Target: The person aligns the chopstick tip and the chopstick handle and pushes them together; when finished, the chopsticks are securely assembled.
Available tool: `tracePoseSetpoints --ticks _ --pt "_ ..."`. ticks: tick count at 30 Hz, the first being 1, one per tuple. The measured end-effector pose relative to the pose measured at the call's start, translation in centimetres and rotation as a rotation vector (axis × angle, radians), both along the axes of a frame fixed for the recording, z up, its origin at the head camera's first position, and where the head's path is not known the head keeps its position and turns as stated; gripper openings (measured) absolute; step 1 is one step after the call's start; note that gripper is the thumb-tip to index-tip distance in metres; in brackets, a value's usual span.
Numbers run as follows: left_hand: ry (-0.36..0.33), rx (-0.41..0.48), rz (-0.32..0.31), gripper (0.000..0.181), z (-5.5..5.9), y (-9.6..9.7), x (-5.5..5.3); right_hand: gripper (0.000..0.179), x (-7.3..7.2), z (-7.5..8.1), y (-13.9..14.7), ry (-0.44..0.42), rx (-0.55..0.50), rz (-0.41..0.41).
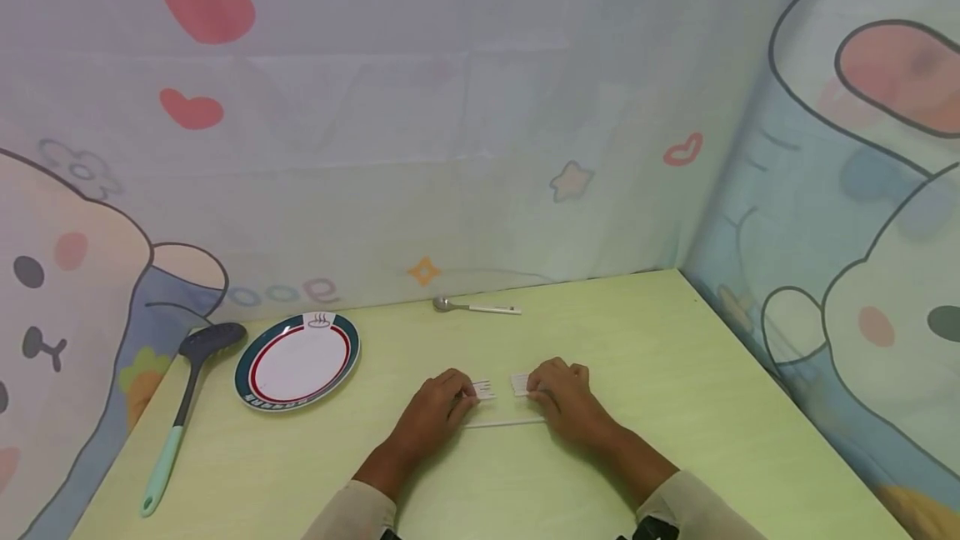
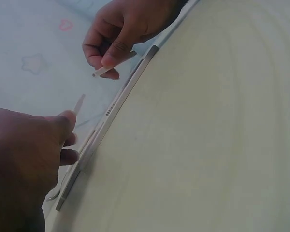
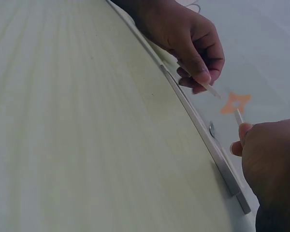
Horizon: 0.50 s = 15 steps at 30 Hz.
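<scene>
Near the table's front, my left hand pinches a small flat white piece with dark lines and prong-like ends pointing right. My right hand pinches a similar small flat white piece; its jagged end faces the left one. A narrow gap parts the two pieces. Seen from the left wrist, the left piece and right piece look thin, held between thumb and fingers. Just in front of the fingers runs a slim pale bar, with small dark print on its side.
A white plate with a dark green and red rim lies left of my hands. Beyond it is a cooking utensil with black head and mint handle. A small spoon with white handle lies by the back edge. Printed cloth walls enclose the table.
</scene>
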State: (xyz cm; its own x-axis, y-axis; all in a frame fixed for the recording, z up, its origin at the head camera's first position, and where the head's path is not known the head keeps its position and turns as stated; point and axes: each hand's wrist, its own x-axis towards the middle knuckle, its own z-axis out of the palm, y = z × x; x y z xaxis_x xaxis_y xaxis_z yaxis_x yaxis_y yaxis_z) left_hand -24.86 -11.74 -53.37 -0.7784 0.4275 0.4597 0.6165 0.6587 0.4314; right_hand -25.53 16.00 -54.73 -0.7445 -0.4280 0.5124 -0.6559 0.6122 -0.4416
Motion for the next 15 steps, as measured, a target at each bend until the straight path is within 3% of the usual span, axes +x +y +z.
tracePoseSetpoints --ticks 3,6,15 --pt "-0.057 0.014 0.008 0.007 0.12 0.05 0.15 0.007 0.11 -0.01 0.0 0.031 0.022 0.018" --pt "-0.063 0.023 -0.005 0.01 0.2 0.12 0.24 0.005 0.2 -0.01 -0.05 0.022 0.053 0.018" --pt "0.075 0.024 -0.118 0.015 0.39 0.12 0.32 0.005 0.87 0.8 -0.73 -0.097 0.024 0.079"
